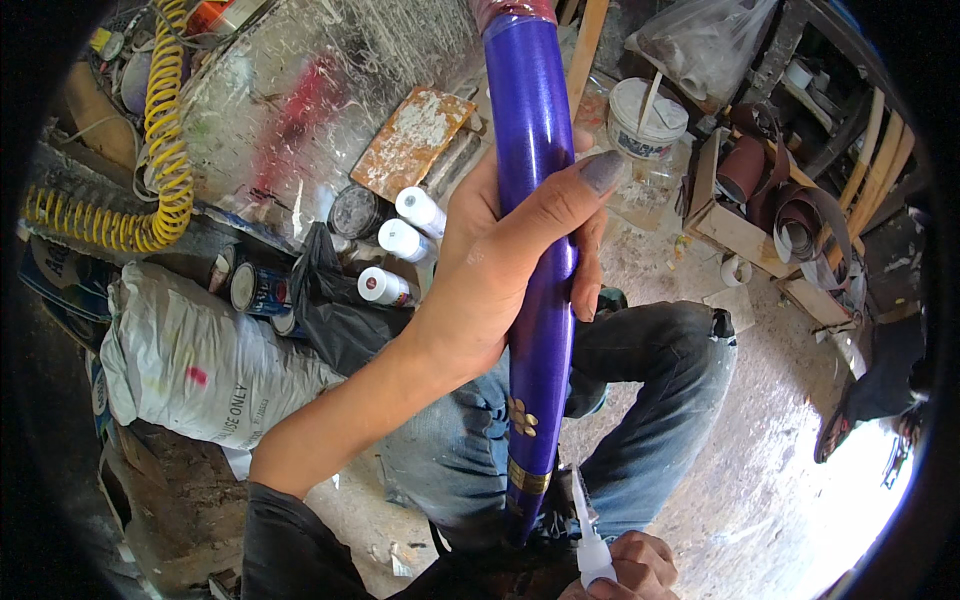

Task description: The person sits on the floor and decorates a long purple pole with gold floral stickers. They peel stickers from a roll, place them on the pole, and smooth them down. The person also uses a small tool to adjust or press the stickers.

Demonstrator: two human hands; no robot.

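My left hand (475, 265) is wrapped round a long, glossy purple tapered pole (528, 110), its thumb lying across the front. The pole stands nearly upright in view, narrowing toward my lap. A reddish section (513, 10) tops it at the upper edge. Near its thin end are a gold flower ornament (521, 417) and a gold band (528, 478). At the lower edge my right hand (640, 568) grips a small white bottle with a long pointed nozzle (588, 540), close beside the pole's thin end. Part of that hand is cut off by the picture's edge.
Several white spray cans (402, 241) stand left of my arm, near a black plastic bag (335, 295) and a stuffed white sack (195, 360). A yellow coiled hose (168, 130) hangs upper left. At right are a white bucket (648, 125) and a wooden box (735, 225) with sandpaper rolls.
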